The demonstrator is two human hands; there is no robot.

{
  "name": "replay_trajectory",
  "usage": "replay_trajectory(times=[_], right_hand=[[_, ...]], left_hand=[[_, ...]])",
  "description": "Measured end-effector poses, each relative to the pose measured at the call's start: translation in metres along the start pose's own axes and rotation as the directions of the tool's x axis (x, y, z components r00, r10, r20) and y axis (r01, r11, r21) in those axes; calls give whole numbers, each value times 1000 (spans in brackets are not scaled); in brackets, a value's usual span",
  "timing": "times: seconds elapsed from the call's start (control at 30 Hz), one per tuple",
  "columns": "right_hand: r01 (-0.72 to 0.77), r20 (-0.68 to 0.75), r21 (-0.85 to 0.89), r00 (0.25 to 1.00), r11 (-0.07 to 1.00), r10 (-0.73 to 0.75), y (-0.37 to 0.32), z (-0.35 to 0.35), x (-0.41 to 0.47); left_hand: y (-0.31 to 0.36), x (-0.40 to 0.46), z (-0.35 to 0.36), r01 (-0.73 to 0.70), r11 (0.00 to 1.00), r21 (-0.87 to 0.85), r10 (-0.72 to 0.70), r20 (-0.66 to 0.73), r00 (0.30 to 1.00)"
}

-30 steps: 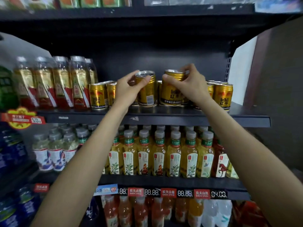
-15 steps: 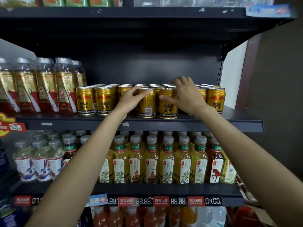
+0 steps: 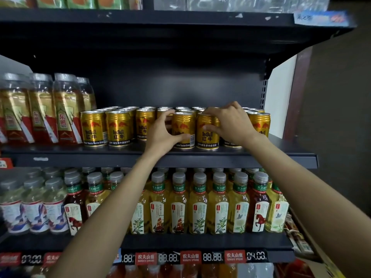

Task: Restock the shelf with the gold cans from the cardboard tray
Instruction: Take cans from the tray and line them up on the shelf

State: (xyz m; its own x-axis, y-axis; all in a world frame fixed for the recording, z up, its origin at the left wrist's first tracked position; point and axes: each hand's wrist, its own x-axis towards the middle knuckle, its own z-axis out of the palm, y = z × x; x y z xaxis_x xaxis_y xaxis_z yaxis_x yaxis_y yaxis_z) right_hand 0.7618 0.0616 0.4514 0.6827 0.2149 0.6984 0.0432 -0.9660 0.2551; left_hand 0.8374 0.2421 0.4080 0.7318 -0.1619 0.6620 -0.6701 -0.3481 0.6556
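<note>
Several gold cans stand in rows on the dark shelf [image 3: 164, 156]. My left hand [image 3: 163, 133] wraps around one gold can [image 3: 183, 130] at the shelf's front, thumb under its lower side and fingers at its top. My right hand [image 3: 230, 124] grips the neighbouring gold can [image 3: 207, 132], thumb on its front and fingers over the rim. Both cans stand upright on the shelf, side by side. The cardboard tray is not clearly in view.
Tall gold-and-red bottles [image 3: 42, 109] fill the shelf's left end. More gold cans [image 3: 118, 128] stand left of my hands and one [image 3: 259, 123] to the right. Tea bottles [image 3: 198, 203] line the shelf below. An upper shelf [image 3: 140, 18] overhangs.
Both hands have brought their cans down from the air onto the shelf front. The cans now stand on the shelf among the rows, with my hands around them.
</note>
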Motion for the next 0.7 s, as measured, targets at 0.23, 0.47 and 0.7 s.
replay_trajectory(times=[0.23, 0.47, 0.7], right_hand=[[-43, 7, 11, 999, 999, 43, 11, 15, 4], [-64, -4, 46, 998, 997, 64, 14, 22, 6], [-58, -85, 188, 994, 980, 75, 12, 16, -10]], left_hand=[[-2, 5, 14, -20, 998, 53, 21, -29, 999], [0, 12, 21, 1, 986, 166, 3, -25, 1000], [0, 7, 14, -11, 993, 121, 0, 87, 996]])
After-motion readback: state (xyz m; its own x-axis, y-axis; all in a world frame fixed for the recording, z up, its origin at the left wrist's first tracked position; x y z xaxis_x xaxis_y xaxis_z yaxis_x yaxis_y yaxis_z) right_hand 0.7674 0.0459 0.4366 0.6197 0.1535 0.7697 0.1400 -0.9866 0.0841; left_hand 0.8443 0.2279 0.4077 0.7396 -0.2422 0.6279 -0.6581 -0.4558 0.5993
